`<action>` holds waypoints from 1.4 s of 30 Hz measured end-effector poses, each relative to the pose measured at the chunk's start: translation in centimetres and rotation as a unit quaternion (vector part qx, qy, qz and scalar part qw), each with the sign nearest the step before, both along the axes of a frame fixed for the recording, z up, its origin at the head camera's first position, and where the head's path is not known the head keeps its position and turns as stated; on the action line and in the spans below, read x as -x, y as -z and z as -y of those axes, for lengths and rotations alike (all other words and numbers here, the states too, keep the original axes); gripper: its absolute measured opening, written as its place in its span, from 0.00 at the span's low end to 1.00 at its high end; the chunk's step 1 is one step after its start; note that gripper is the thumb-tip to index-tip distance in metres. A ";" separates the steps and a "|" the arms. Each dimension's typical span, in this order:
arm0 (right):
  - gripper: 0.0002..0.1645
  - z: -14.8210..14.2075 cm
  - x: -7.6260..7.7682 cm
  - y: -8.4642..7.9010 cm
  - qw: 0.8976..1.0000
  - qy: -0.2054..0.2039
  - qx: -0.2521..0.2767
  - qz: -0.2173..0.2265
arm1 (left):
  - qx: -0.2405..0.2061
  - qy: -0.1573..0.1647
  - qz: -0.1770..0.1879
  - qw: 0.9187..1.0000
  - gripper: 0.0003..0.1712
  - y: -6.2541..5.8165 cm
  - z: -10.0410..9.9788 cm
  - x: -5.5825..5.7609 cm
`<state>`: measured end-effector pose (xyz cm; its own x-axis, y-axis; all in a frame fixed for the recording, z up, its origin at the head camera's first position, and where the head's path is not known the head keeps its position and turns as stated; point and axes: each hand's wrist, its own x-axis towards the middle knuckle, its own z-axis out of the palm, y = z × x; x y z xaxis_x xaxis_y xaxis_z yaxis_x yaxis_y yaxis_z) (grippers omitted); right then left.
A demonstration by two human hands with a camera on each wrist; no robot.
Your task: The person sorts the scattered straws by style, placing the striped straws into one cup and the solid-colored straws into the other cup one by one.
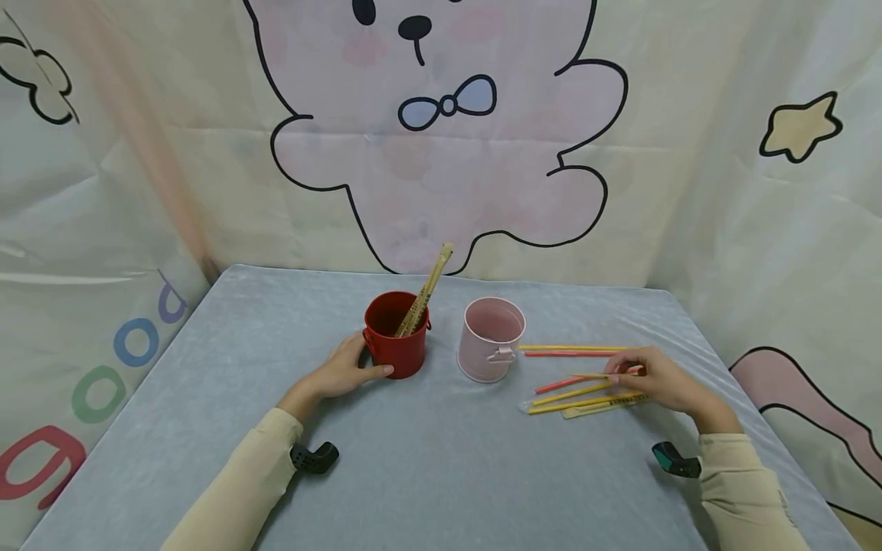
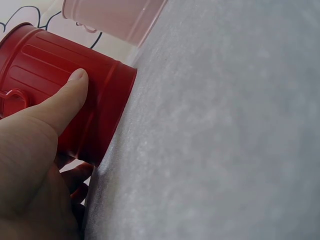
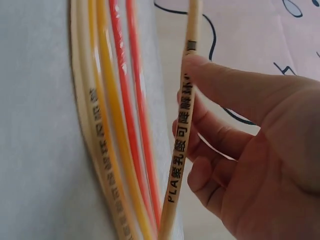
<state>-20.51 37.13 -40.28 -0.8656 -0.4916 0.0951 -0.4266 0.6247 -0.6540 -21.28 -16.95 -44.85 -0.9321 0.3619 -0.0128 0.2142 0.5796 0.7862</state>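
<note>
My left hand (image 1: 342,369) holds a small red metal bucket (image 1: 401,358) upright on the table, thumb along its near side and fingers round the back. Several paper-wrapped straws (image 1: 429,293) lean out of this bucket. My right hand (image 1: 664,380) pinches one cream-wrapped straw with black print (image 3: 181,125) between thumb and fingers, lifted above the other straws. Under that hand lie yellow straws (image 1: 570,396), red straws (image 3: 135,60) and another cream-wrapped straw (image 1: 592,411). A yellow and a red straw (image 1: 568,353) lie side by side behind them.
Between the red bucket and the straws stands a pale pink bucket (image 1: 475,353), its small side handle facing right. A grey-blue cloth (image 1: 441,474) covers the table. Printed curtains (image 1: 524,176) hang behind it and at both sides.
</note>
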 end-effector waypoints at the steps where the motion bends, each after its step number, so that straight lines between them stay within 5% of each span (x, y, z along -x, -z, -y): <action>1: 0.04 0.1 0.0 -0.2 1.000 0.002 0.000 -0.002 | 0.000 0.001 -0.001 1.000 0.45 0.0 0.0 0.0; 18: 0.07 0.9 -0.4 -1.9 0.994 0.035 0.106 -0.010 | -0.008 0.007 -0.020 1.000 0.44 0.3 -0.1 0.6; 27: 0.08 1.1 -0.6 -2.3 0.989 0.032 0.143 0.005 | 0.009 -0.003 0.006 1.000 0.46 0.7 0.1 0.6; 38: 0.08 1.2 -0.3 -2.5 0.973 0.026 0.230 0.012 | -0.001 0.002 -0.002 1.000 0.46 1.0 0.3 0.7; 42: 0.09 1.2 -0.5 -2.5 0.960 0.034 0.278 0.026 | 0.000 0.004 -0.008 1.000 0.45 1.1 0.2 0.6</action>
